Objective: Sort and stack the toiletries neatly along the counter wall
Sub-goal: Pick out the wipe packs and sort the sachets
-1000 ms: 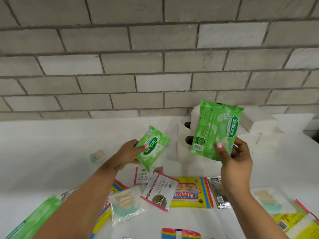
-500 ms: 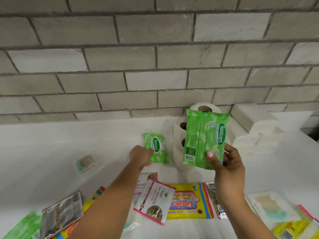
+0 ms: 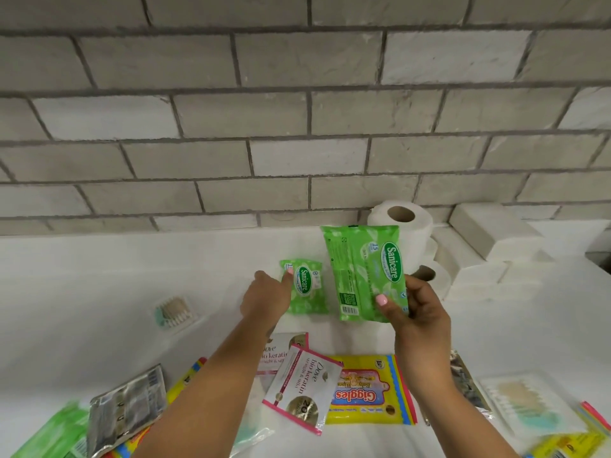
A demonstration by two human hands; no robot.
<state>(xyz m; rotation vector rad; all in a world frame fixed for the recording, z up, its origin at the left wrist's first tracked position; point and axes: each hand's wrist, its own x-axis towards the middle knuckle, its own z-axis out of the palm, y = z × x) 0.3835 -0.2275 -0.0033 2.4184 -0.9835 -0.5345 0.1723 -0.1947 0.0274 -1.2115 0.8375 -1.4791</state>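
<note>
Hands w/ Sanicare packs, small pack L, large pack R

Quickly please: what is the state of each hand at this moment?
Left hand: holding the small green wipes pack.
Right hand: holding the large green wipes pack.

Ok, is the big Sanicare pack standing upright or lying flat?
Upright but held: the right hand grips the large Sanicare pack by its lower right corner, long side vertical. Whether its bottom edge touches the counter cannot be told.
</note>
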